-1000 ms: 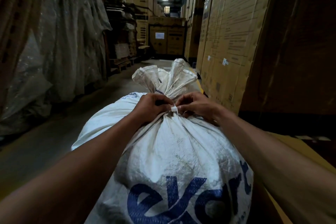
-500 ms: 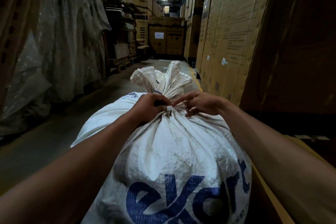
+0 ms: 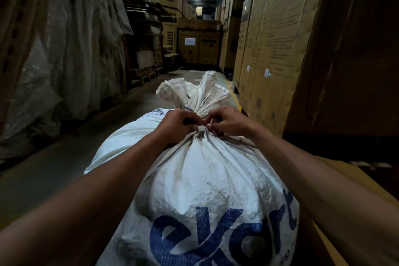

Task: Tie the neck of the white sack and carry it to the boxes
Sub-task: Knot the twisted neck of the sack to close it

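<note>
Warehouse aisle between stacked boxes (image 3: 280, 49). White sack (image 3: 205, 179) upright, neck cinched by white tie (image 3: 201, 128). Left hand (image 3: 179, 123) gripping neck; right hand (image 3: 228, 123) back pinching tie after loosening. Tying unfinished, carry pending

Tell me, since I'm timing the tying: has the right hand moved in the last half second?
Yes. The right hand has drawn leftward to the white tie on the white sack neck, fingers now curled.
</note>
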